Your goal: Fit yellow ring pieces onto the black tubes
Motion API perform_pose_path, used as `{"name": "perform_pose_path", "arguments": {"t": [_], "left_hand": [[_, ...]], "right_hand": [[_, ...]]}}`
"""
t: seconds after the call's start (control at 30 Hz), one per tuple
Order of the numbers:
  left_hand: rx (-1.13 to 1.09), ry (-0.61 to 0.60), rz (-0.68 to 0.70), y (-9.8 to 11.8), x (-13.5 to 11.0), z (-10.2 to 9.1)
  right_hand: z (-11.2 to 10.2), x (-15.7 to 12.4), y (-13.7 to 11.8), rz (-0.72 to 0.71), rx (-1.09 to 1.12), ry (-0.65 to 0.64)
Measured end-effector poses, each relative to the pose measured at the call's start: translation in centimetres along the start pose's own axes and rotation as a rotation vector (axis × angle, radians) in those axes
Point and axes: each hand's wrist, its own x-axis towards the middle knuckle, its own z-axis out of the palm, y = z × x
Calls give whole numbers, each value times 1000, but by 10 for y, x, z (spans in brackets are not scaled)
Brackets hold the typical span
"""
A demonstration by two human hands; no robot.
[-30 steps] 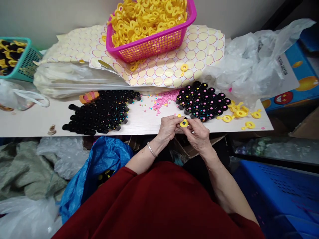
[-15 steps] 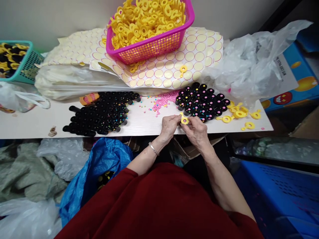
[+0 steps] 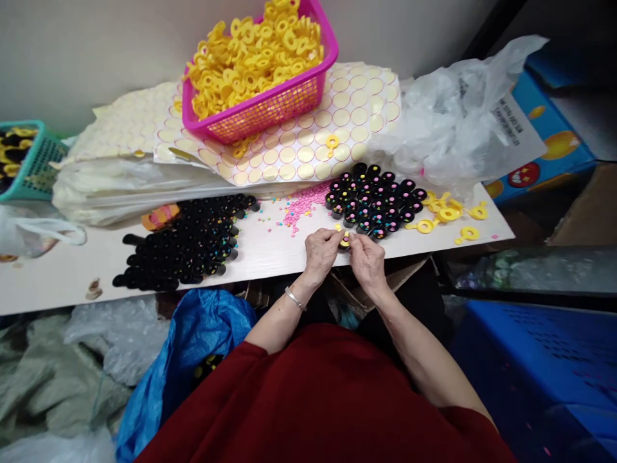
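Near the front edge of the table, my left hand [image 3: 321, 256] and my right hand [image 3: 367, 262] face each other with closed fingertips. Between them is a yellow ring-shaped cap [image 3: 345, 244] with a pink dot showing in its hole. It sits on a small black cup, mostly hidden by my fingers; both hands pinch the cap at its sides. Just behind stands a cluster of black cups [image 3: 380, 199], many holding a pink bead. Loose yellow caps [image 3: 448, 213] lie to the right. Small pink beads [image 3: 303, 204] are spread to the left of the cluster.
More black cups [image 3: 187, 244] stand packed on the left of the table [image 3: 270, 257]. Behind, a pink basket [image 3: 260, 119] full of yellow caps rests on sticker sheets [image 3: 308, 154]. A teal basket [image 3: 41, 170] is far left, clear plastic bags [image 3: 448, 116] at right, a blue sack [image 3: 202, 321] below.
The camera view has turned, so the scene tilts and shifts left. My hands remain together at the yellow cap, and my fingers now cover more of its sides.
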Motion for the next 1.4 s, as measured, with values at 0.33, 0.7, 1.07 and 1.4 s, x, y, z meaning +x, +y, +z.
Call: {"name": "perform_pose_path", "arguments": {"t": [0.33,0.7,1.07,1.4], "left_hand": [[-97,40,-122,0,2,3],[-18,-68,78,-8,-1,-3],[91,-410,433,-13,-33,-20],[229,-718,623,-2,-56,-11]], "right_hand": [[12,6,3,446,387,-106],[15,3,-4,546,568,-81],[-27,-42,4,574,666,-176],[-71,-54,20,535,843,-482]]}}
